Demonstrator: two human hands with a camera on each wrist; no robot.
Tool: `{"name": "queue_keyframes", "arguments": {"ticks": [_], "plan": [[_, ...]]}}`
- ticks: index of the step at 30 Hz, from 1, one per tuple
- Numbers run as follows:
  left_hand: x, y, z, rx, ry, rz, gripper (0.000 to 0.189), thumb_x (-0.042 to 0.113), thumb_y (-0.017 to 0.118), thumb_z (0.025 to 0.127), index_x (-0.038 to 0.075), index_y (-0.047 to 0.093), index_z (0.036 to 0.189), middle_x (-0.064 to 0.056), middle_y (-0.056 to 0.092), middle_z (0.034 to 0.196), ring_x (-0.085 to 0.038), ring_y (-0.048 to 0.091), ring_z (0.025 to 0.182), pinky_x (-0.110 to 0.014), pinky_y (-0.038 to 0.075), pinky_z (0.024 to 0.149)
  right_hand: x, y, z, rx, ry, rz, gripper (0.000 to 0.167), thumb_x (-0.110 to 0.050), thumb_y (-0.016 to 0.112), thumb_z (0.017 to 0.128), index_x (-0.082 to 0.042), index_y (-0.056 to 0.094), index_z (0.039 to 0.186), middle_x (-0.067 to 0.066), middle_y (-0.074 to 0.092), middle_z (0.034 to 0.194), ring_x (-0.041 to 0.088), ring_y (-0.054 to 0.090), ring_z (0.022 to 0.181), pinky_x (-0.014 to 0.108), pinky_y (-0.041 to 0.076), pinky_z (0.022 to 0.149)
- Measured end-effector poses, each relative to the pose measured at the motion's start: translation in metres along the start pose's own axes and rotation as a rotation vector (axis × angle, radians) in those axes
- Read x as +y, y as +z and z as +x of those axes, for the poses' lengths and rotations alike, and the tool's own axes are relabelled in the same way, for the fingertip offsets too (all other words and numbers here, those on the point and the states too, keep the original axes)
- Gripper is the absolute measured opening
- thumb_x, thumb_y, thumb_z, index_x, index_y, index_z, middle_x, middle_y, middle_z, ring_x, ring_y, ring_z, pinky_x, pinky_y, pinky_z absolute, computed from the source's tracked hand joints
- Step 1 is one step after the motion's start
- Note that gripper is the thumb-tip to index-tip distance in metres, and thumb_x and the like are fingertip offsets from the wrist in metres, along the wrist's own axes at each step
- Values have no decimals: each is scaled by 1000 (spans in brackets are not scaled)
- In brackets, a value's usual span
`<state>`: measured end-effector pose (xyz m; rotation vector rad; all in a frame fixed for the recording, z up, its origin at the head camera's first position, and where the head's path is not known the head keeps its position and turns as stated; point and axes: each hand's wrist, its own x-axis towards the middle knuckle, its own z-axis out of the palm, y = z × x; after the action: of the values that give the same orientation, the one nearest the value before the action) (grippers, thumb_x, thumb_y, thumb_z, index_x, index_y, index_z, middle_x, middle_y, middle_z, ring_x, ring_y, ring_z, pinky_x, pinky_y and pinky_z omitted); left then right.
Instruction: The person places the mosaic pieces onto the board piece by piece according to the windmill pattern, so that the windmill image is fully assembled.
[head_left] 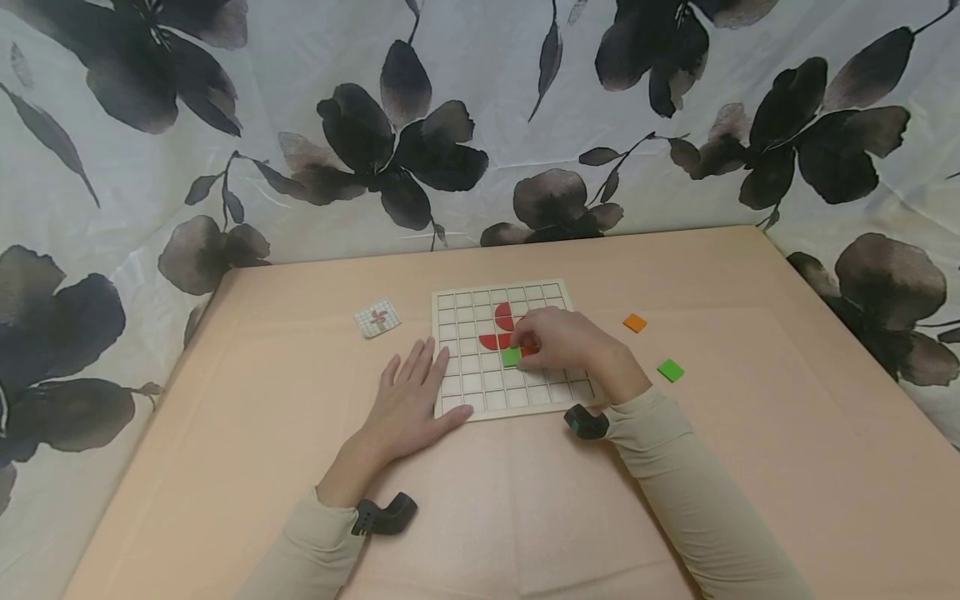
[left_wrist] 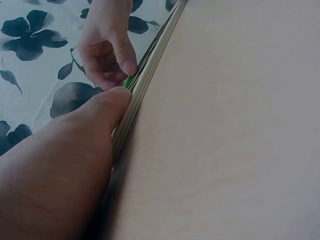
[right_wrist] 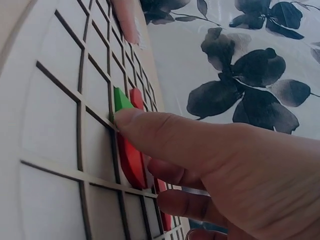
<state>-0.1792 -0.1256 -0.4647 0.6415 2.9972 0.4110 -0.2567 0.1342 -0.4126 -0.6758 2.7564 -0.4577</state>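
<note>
A square grid board (head_left: 480, 396) lies on the table. Red rounded pieces (head_left: 504, 316) sit in several of its cells, some partly hidden by my right hand. My right hand (head_left: 567, 346) is over the board, its thumb and curled fingers at a green square tile (head_left: 512, 357) just below the red pieces. In the right wrist view the thumb tip touches the green tile (right_wrist: 121, 100), next to a red piece (right_wrist: 131, 160); the far fingertip is hidden. My left hand (head_left: 408, 408) rests at the board's left edge with its fingers spread and straight.
A small pattern card (head_left: 377, 318) with a red figure on a grid lies left of the board. Right of the board are an orange square tile (head_left: 634, 322) and another green tile (head_left: 671, 371). A floral cloth (head_left: 525, 125) hangs behind the table (head_left: 750, 467).
</note>
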Motion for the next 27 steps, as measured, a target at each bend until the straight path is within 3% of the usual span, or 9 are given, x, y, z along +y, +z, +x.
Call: {"name": "queue_keyframes", "arguments": {"ticks": [9,18,22,27], "plan": [[-1,1,0,14,2,1,94,73,39,85,11,19,153,-12,6,161,-27,2,149,-54,3,117,28,-19,-10,64,75,123,32,-36,73,81,-23,69,110,-3,62,95,17,55,84,32,46,72],[-1,1,1,-10,-9,0,93,74,38,86,12,17,153,-11,4,161,-25,0,149,-53,1,117,92,-45,-40,204,253,189,37,-36,69,85,-13,64,114,8,57,97,23,52,81,31,41,64],[0,0,0,-4,-7,-4,93,72,41,85,12,18,153,-11,6,161,-26,1,149,-53,2,117,118,-49,-57,225,317,197,44,-42,69,85,-11,63,116,10,56,101,25,50,88,31,40,66],[1,0,0,8,-3,4,93,72,42,85,11,19,153,-12,7,161,-27,2,149,-54,4,116,136,-48,-69,194,377,224,47,-43,69,84,-9,61,115,12,56,102,28,50,93,33,40,70]]}}
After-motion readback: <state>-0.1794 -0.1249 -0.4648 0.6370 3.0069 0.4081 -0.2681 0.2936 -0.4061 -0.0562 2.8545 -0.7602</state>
